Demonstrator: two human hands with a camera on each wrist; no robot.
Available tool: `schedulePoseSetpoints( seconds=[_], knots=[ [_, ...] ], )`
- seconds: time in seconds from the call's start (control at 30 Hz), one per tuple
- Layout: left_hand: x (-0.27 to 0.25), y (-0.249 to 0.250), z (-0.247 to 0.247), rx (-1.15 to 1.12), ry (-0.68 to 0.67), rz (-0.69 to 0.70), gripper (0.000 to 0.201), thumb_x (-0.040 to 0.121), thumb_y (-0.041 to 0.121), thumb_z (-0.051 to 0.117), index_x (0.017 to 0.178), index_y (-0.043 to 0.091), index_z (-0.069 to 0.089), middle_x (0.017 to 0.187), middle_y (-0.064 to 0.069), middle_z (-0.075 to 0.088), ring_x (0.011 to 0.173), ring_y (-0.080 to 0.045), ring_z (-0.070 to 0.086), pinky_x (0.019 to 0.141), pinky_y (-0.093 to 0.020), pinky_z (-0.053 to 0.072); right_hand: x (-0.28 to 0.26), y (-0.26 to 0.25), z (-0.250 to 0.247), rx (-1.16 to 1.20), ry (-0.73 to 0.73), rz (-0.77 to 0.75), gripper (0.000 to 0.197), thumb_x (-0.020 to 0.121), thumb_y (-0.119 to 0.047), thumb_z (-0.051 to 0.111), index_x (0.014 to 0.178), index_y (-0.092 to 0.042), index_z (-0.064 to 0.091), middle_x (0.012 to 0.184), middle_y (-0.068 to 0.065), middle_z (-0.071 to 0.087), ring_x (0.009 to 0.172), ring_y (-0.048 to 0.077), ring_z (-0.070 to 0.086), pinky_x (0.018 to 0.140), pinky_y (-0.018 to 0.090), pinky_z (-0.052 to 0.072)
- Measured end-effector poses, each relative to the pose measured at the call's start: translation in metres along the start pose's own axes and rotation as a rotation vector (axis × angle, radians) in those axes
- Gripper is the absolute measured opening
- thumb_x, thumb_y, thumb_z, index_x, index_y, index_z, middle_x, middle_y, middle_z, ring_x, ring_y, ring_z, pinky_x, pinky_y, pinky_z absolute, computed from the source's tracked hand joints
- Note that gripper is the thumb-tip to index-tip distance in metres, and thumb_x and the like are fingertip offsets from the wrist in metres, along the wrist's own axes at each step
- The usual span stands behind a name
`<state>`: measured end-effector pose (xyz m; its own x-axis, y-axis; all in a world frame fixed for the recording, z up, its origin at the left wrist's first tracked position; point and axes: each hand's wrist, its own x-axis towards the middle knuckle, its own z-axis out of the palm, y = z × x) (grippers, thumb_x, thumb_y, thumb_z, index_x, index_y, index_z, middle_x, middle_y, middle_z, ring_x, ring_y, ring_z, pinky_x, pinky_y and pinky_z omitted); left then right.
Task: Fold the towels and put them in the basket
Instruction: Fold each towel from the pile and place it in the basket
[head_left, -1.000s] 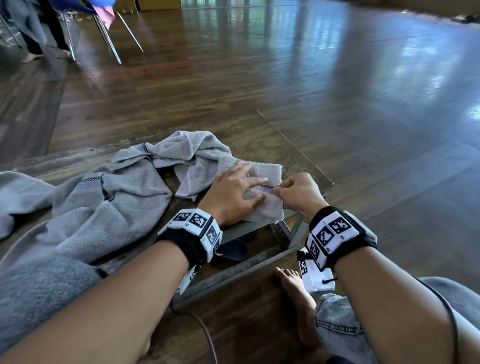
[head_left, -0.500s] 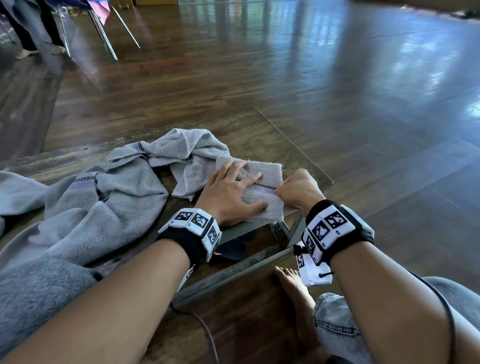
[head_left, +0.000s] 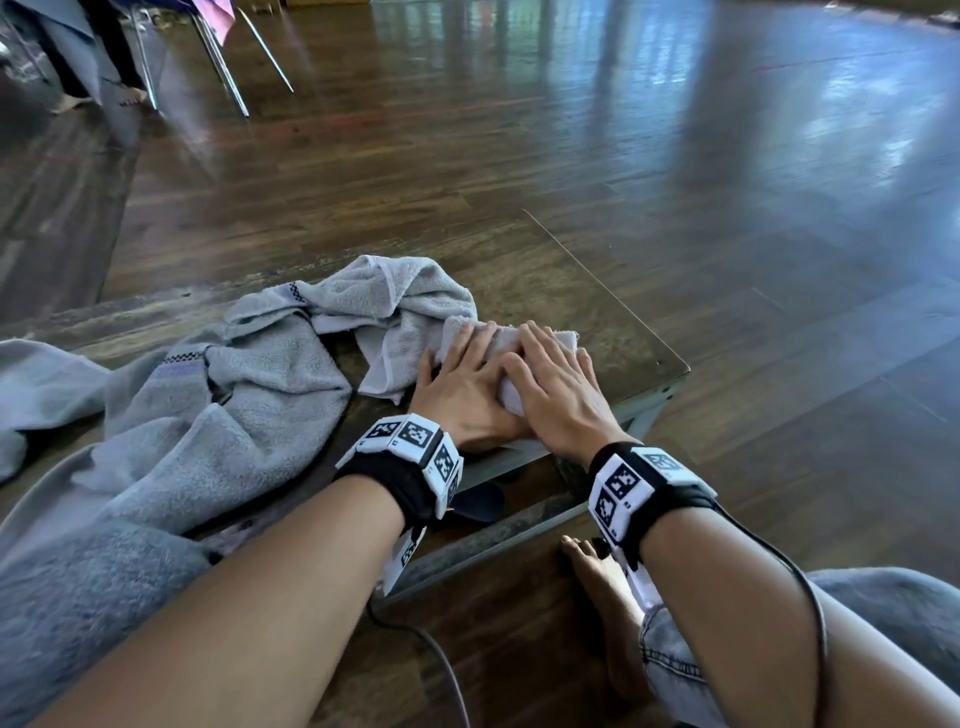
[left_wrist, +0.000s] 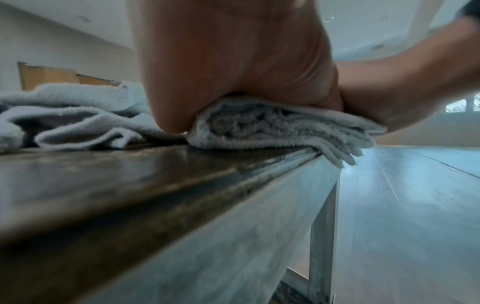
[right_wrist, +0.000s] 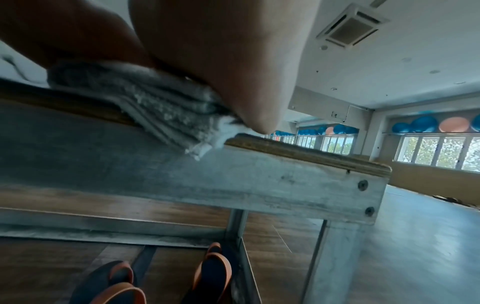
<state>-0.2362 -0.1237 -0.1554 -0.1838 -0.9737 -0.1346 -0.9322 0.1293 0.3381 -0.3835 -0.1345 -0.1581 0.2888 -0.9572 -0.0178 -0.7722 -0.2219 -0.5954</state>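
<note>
Daylit, glare on floor (head_left: 779, 156); wrist views blurred, bluish.

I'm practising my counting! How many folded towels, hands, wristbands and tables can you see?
folded towel: 1
hands: 2 (left hand, right hand)
wristbands: 2 (left wristband, right wristband)
table: 1
Total: 6

The folded towel (left_wrist: 272, 125) is nubbly grey terry cloth. The tabletop (head_left: 597, 317) is worn, dull wood on a matt, scuffed metal frame (right_wrist: 259, 181). The wooden floor (head_left: 675, 156) shines glossy.
</note>
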Motion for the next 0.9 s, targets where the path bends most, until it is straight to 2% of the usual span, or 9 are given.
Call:
schedulePoseSetpoints(
  seconds=[0.07,0.13,0.17,0.23,0.3,0.4,0.57,0.77,0.9],
  knots=[
    [0.003,-0.002,0.0,-0.015,-0.013,-0.003,0.109,0.061,0.083,0.043,0.154,0.048,-0.002,0.163,0.02,-0.017,0.148,-0.004,-0.025,0.121,-0.052,-0.009,0.002,0.005,0.0,-0.021,0.008,0.017,0.066,0.105,-0.056,0.018,0.163,-0.025,0.012,0.17,-0.014,0.003,0.154,-0.001,-0.007,0.125,0.034,-0.011],
    [0.004,-0.006,-0.001,-0.048,-0.019,0.002,0.101,0.073,0.068,0.056,0.154,0.048,-0.003,0.163,0.02,-0.018,0.147,-0.002,-0.027,0.12,-0.049,-0.012,0.004,0.006,0.002,-0.04,0.019,0.017,0.067,0.105,-0.057,0.015,0.163,-0.025,0.011,0.17,-0.013,0.001,0.154,-0.001,-0.009,0.126,0.035,-0.01],
    [0.003,-0.009,-0.001,-0.072,-0.023,0.006,0.097,0.077,0.062,0.056,0.154,0.048,-0.002,0.163,0.02,-0.018,0.146,-0.001,-0.027,0.12,-0.048,-0.014,0.003,0.006,0.003,-0.053,0.025,0.012,0.067,0.105,-0.056,0.014,0.163,-0.024,0.01,0.171,-0.013,0.0,0.154,-0.001,-0.009,0.126,0.035,-0.01],
    [0.002,-0.012,-0.003,-0.143,-0.034,0.006,0.086,0.08,0.061,0.041,0.155,0.047,0.002,0.163,0.021,-0.017,0.146,0.001,-0.027,0.12,-0.046,-0.017,0.002,0.008,0.005,-0.112,0.04,-0.006,0.067,0.105,-0.056,0.013,0.164,-0.022,0.008,0.171,-0.01,-0.002,0.154,0.001,-0.011,0.126,0.036,-0.01],
    [0.002,-0.014,-0.004,-0.184,-0.031,-0.008,0.072,0.09,0.057,0.028,0.156,0.044,0.002,0.163,0.021,-0.017,0.145,0.002,-0.027,0.12,-0.042,-0.018,0.001,0.009,0.006,-0.199,0.065,-0.027,0.07,0.105,-0.057,0.014,0.164,-0.019,0.006,0.171,-0.007,-0.003,0.155,0.004,-0.012,0.126,0.039,-0.012],
    [0.001,-0.018,-0.003,-0.173,-0.002,-0.025,0.058,0.104,0.049,0.02,0.157,0.04,-0.003,0.163,0.021,-0.019,0.145,0.003,-0.026,0.122,-0.039,-0.016,0.0,0.01,0.008,-0.29,0.094,-0.031,0.075,0.104,-0.059,0.014,0.163,-0.015,0.003,0.171,-0.002,-0.005,0.155,0.008,-0.013,0.124,0.04,-0.017],
    [-0.002,-0.022,-0.003,-0.117,-0.003,-0.048,0.06,0.103,0.052,0.015,0.157,0.039,-0.009,0.162,0.021,-0.022,0.145,0.004,-0.026,0.122,-0.039,-0.015,-0.002,0.012,0.007,-0.327,0.094,0.031,0.08,0.101,-0.061,0.014,0.162,-0.012,-0.002,0.171,0.002,-0.007,0.156,0.012,-0.013,0.124,0.044,-0.018],
    [0.001,-0.023,-0.004,-0.104,-0.002,-0.067,0.059,0.103,0.049,0.016,0.157,0.039,-0.006,0.163,0.021,-0.018,0.147,0.003,-0.021,0.122,-0.039,-0.014,-0.004,0.013,0.003,-0.337,0.076,0.052,0.079,0.103,-0.059,0.017,0.162,-0.011,-0.001,0.172,0.003,-0.003,0.157,0.015,-0.006,0.125,0.046,-0.013],
    [-0.001,-0.025,-0.006,-0.097,-0.012,-0.097,0.062,0.103,0.052,0.014,0.156,0.037,-0.015,0.161,0.02,-0.025,0.147,0.0,-0.023,0.122,-0.036,-0.016,-0.005,0.013,0.001,-0.334,0.069,0.091,0.082,0.102,-0.062,0.017,0.162,-0.009,-0.002,0.171,0.005,-0.005,0.157,0.014,-0.005,0.125,0.047,-0.014]
  ],
)
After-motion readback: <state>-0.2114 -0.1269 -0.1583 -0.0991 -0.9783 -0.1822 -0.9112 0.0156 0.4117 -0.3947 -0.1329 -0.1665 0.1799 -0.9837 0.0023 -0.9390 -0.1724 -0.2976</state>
